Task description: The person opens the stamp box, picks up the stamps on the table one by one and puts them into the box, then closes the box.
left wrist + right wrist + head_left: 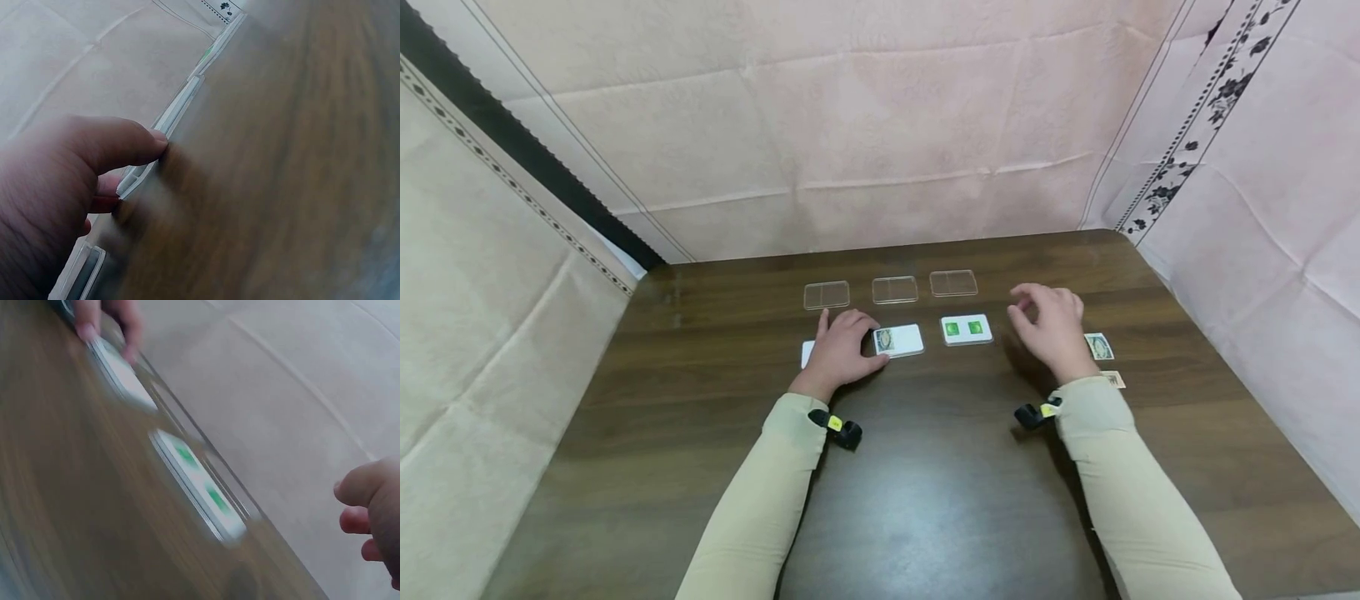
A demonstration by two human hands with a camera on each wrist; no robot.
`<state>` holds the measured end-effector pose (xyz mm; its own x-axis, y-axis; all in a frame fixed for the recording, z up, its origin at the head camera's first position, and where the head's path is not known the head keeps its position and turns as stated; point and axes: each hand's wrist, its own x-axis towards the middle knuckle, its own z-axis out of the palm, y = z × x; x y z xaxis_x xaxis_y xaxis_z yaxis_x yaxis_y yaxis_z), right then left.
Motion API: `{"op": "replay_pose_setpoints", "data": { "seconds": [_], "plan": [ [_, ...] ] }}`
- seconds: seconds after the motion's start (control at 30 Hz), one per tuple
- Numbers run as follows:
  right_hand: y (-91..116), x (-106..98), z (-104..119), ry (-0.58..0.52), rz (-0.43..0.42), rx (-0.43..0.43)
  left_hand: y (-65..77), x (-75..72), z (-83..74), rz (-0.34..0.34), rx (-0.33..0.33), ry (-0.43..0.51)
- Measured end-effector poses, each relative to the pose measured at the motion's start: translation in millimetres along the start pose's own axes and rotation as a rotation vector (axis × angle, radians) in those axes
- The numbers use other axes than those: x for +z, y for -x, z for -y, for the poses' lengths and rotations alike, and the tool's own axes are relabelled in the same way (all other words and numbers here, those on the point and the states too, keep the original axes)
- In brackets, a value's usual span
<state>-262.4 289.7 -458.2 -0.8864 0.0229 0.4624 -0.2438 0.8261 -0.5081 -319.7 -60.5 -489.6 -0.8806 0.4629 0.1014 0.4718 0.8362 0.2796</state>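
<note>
My left hand (841, 350) grips the left end of the middle flat white case (906, 339), thumb at its near edge and fingers at the far side. One small greenish stamp-like paper (885, 339) lies in that case's left part. Right of it is a similar case (966, 329) with two green squares. A third white case (807, 353) is mostly hidden behind my left hand. My right hand (1051, 325) hovers over the table right of the cases, fingers loosely bent and holding nothing. Beside its wrist lie two small printed papers, one greenish (1100, 347) and one tan (1113, 380).
Three clear rectangular lids, left (826, 295), middle (894, 290) and right (953, 283), lie in a row behind the cases. The brown wooden table (925, 500) ends at a pale cloth wall (880, 125). Cloth also hangs on both sides.
</note>
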Motion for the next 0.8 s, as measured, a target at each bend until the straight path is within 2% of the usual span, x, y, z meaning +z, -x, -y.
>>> {"op": "replay_pose_setpoints", "data": {
  "seconds": [0.2, 0.43, 0.6, 0.8],
  "plan": [
    [17, -33, -45, 0.058, 0.013, 0.054, -0.1, -0.1, -0.7, 0.001, 0.000, 0.004],
    [45, -60, -90, 0.132, 0.055, 0.111, 1.0, -1.5, -0.5, -0.002, -0.001, 0.013],
    [60, -71, -104, 0.170, 0.090, 0.155, 0.6, -0.3, 1.0, 0.000, 0.002, 0.005],
    [63, -72, -102, 0.264, 0.132, 0.233, -0.5, -0.3, 1.7, 0.002, 0.005, 0.012]
  ]
}}
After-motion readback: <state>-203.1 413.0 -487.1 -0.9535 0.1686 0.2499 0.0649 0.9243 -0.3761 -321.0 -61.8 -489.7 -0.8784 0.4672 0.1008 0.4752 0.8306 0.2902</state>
